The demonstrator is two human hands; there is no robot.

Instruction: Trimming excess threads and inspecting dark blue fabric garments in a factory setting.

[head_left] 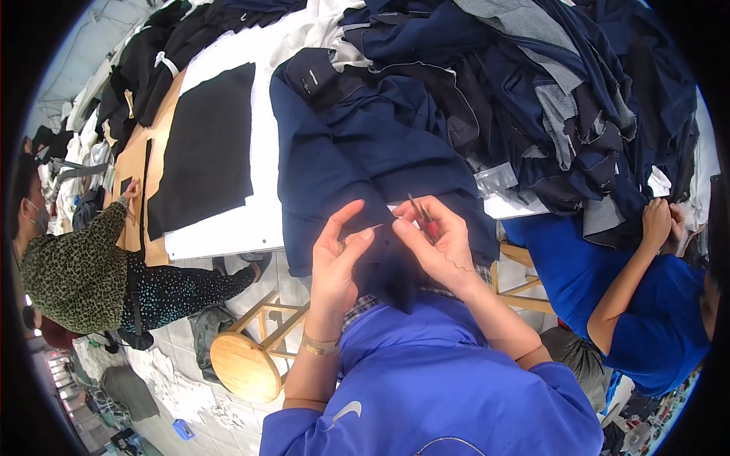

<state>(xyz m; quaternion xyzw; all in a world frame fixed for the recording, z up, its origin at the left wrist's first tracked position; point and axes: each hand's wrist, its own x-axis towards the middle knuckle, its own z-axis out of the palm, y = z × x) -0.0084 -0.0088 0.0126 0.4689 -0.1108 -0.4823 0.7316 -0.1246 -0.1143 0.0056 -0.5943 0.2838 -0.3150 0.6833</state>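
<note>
My left hand (340, 247) is raised over the dark navy garment (327, 171), its index finger lifted and the thumb pressed toward the curled fingers. A thin, pale needle-like piece (378, 226) sticks out at that thumb's tip. Close beside it, my right hand (441, 242) has thumb and index finger pinched together. Small red-handled snips (433, 228) with dark points are tucked in that hand's fingers. A fine dark thread (458, 266) trails by the right wrist. What lies in the right fingertips is too small to make out. The garment spreads over the table edge toward my lap.
On the white table (217, 228) lies a black fabric panel (205, 148). Heaped navy garments (517, 99) cover the far right. A person in blue (654, 319) works at my right; another in a patterned top (76, 262) stands at left. A wooden stool (245, 366) stands left of me.
</note>
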